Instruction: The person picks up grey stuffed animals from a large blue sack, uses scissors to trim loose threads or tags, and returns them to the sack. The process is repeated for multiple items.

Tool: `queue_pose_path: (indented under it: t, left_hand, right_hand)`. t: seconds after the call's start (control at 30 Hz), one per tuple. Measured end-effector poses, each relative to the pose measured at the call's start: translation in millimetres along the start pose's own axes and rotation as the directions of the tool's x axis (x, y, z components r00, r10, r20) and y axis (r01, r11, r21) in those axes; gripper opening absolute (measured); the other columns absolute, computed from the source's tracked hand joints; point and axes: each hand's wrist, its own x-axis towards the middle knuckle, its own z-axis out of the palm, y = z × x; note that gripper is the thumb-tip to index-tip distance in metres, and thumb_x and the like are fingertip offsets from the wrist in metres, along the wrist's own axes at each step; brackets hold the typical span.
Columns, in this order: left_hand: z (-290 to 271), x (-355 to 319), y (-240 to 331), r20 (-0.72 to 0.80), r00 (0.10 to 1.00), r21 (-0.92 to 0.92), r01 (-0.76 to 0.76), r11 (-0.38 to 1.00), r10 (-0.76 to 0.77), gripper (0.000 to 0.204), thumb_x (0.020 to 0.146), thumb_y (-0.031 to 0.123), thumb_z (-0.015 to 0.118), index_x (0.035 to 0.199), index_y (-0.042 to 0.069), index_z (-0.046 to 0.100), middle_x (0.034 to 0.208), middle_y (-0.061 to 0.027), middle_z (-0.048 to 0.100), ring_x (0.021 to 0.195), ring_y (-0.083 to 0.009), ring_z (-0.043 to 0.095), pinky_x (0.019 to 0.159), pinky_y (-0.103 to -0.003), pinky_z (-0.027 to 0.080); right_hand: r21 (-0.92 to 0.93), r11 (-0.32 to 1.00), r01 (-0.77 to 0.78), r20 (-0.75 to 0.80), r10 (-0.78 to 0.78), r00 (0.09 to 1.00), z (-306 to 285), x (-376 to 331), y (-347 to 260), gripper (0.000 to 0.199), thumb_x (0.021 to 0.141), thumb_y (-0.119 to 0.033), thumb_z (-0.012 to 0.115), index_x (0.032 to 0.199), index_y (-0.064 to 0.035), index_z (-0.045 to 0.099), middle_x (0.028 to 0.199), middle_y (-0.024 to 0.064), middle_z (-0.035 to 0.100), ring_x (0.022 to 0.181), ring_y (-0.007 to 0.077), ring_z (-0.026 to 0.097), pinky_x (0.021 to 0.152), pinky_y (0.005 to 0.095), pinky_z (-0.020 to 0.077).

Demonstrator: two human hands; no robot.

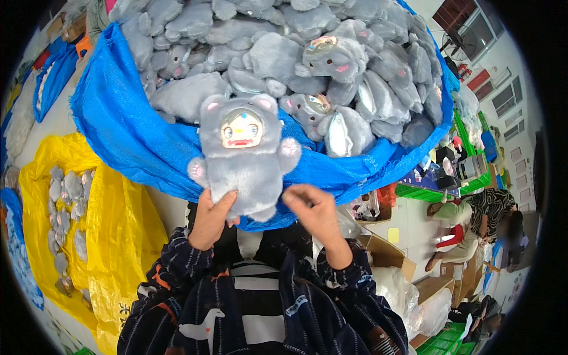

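Observation:
A grey plush toy [244, 171] with round ears, pink paw pads and a shiny plastic doll-like face stands upright in front of me. My left hand [211, 220] grips its lower left side, thumb across the front and fingers behind it. To the right of the toy's lower body is my right hand [313, 210], its fingers apart and slightly blurred, with nothing visible in it. Just behind the toy, a large blue woven sack [124, 139] is heaped with similar grey plush pieces [275, 56]. Several of these show faces; others lie face down.
On the left, a yellow sack [127, 236] holds smaller grey plush pieces. Cardboard boxes [387, 254] and clear plastic bags [390, 290] stand to my right. Farther right are green crates [417, 192] and a seated person [491, 216] in a patterned top.

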Motion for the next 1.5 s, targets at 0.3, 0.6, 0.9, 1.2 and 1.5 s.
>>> queue_pose_path:
  t: [0.3,0.6,0.9,1.2,1.5]
  left_hand:
    - [-12,3,-14,-0.006,1.000,0.126,0.010,0.992,-0.009,0.030,0.090,0.016,0.058,0.111,-0.002,0.048,0.085,-0.0101,0.062,0.055,-0.0137,0.058,0.043,-0.023,0.043]
    - [-24,9,7,0.028,0.930,0.496,-0.331,0.803,0.366,0.030,0.086,0.020,0.064,0.101,-0.004,0.055,0.087,-0.0091,0.063,0.066,-0.0161,0.060,0.053,-0.029,0.047]
    - [65,11,52,0.621,0.623,0.772,-0.592,-0.232,0.477,0.035,0.067,0.016,0.073,0.098,0.005,0.062,0.090,-0.0087,0.056,0.081,-0.0257,0.055,0.071,-0.036,0.040]
    - [55,52,14,0.563,0.657,0.821,-0.514,-0.247,0.501,0.033,0.067,0.013,0.068,0.098,0.005,0.062,0.081,-0.0066,0.053,0.075,-0.0236,0.055,0.065,-0.036,0.037]
    - [54,52,15,0.561,0.643,0.820,-0.520,-0.241,0.521,0.032,0.067,0.012,0.069,0.097,0.004,0.062,0.079,-0.0070,0.055,0.072,-0.0237,0.055,0.064,-0.035,0.037]
  right_hand:
    - [-0.274,0.930,0.245,-0.177,-0.299,0.938,-11,46,-24,0.023,0.082,-0.012,0.066,0.098,0.0042,0.062,0.086,0.0163,0.064,0.074,0.0229,0.063,0.066,0.0304,0.0484]
    - [-0.235,0.967,0.095,-0.069,-0.114,0.991,-4,49,-6,0.023,0.079,-0.016,0.068,0.084,0.0047,0.059,0.069,0.0163,0.058,0.059,0.0264,0.053,0.056,0.0346,0.0432]
    - [0.069,0.991,0.116,-0.170,-0.103,0.980,8,48,13,0.020,0.084,-0.015,0.066,0.081,0.0032,0.059,0.061,0.0041,0.053,0.057,0.0085,0.042,0.051,0.0269,0.0383]
    - [-0.239,0.949,0.204,-0.236,-0.260,0.936,10,11,20,0.032,0.087,-0.016,0.062,0.112,0.0031,0.056,0.091,0.0149,0.058,0.073,0.0244,0.058,0.066,0.0325,0.0469]
    - [-0.385,0.908,0.167,-0.248,-0.276,0.929,19,11,26,0.033,0.088,-0.014,0.060,0.116,0.0017,0.055,0.096,0.0156,0.057,0.075,0.0299,0.061,0.063,0.0359,0.0491]
